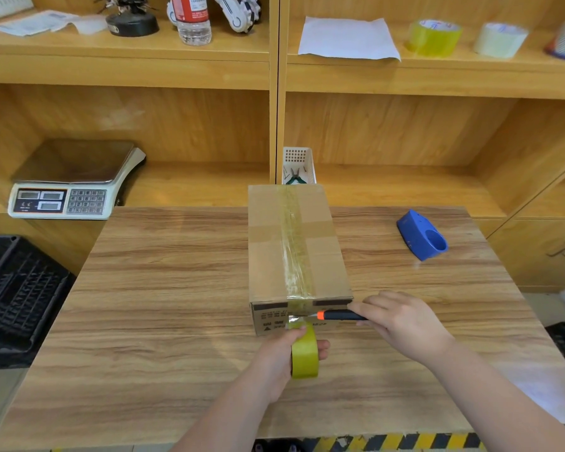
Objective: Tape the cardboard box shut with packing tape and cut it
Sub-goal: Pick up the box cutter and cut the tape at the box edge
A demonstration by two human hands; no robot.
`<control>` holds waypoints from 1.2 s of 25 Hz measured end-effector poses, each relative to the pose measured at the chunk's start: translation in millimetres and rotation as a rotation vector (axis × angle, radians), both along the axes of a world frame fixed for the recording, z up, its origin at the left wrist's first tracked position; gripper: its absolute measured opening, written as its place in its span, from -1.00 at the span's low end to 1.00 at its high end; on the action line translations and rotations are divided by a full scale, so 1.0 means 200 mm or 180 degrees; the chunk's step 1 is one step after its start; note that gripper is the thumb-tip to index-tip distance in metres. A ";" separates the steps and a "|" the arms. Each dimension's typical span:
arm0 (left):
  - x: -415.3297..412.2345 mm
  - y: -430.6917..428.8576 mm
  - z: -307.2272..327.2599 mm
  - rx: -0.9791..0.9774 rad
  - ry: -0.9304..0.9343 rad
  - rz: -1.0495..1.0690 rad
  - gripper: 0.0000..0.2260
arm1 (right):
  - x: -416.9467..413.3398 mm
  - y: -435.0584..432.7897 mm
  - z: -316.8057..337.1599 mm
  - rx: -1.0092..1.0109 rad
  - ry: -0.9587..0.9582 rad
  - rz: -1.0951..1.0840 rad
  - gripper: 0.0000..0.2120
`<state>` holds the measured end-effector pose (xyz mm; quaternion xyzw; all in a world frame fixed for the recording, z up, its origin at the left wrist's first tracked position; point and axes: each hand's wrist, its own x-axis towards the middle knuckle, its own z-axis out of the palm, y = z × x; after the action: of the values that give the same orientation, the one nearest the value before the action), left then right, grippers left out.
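The cutting step is in hand: at the cardboard box (297, 246)'s near face, the tape roll (304, 352) is gripped by the left hand (284, 357), the knife (338, 315) by the right hand (402, 324). A taut strip is judged necessary.

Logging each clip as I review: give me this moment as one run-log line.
stage: cutting tape | left hand: holds yellow-green tape roll | right hand: black-and-orange utility knife at tape | brown cardboard box: top seam taped
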<state>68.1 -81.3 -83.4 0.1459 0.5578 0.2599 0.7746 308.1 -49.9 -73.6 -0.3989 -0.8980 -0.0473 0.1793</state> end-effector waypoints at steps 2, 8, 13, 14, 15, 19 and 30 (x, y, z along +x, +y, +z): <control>0.00 0.00 -0.01 0.0037 -0.0045 0.0010 -0.78 | 0.04 -0.01 0.01 0.0011 -0.0029 -0.0038 -0.78; -0.02 -0.02 -0.08 -0.0037 -0.0003 -0.0093 -0.82 | 0.01 -0.04 -0.05 -0.0219 -0.0121 -0.0223 -0.80; -0.08 -0.06 -0.19 0.0020 0.0550 -0.0260 -0.85 | 0.28 -0.22 -0.13 -0.1013 -0.0010 -0.0859 -0.80; -0.10 -0.07 -0.22 0.0234 0.0990 -0.0537 -0.86 | 0.32 -0.28 -0.16 -0.1359 0.0130 -0.1197 -0.83; -0.12 -0.08 -0.27 0.0576 0.1544 -0.1087 -0.86 | 0.34 -0.34 -0.21 -0.1783 0.0353 -0.1623 -0.82; -0.13 -0.17 -0.35 0.1786 0.3462 -0.3541 -0.72 | 0.25 -0.53 -0.51 -0.2891 0.1920 -0.3137 -0.72; -0.24 -0.23 -0.50 0.3098 0.4191 -0.4461 -0.63 | -0.11 -0.46 -0.69 -0.3168 0.1436 -0.3889 -0.79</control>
<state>20.4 -127.1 -184.1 0.8365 0.4940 -0.1773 0.1574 285.6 -141.4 -211.0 -0.8506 -0.3805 0.3488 0.1002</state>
